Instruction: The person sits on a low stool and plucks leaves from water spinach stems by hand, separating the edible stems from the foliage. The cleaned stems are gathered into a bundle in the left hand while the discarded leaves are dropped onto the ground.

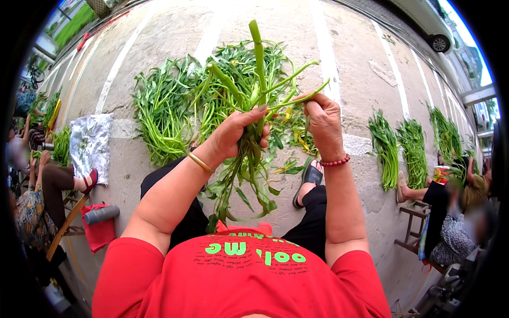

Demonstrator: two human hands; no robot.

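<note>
My left hand (246, 133) is closed around a bunch of leafy green stalks (259, 59), which look like water spinach. Their thick cut ends point up and away from me, and the leaves (242, 183) hang down toward my lap. To the right, my right hand (324, 113) pinches one thin side stem (296, 101) of that bunch between thumb and fingers. Beyond my hands, a heap of loose greens (246, 59) lies on the pavement. Left of it rests a tidier pile of stalks (163, 107). Yellowed leaves (304, 135) are scattered below my right hand.
A silver foil sheet (90, 147) lies at left, near a seated person (39, 198) and a red bag (97, 234) with a grey bottle (101, 214). At right, bundles of greens (383, 151) lie before other seated people (453, 234). My sandalled foot (308, 185) is close by.
</note>
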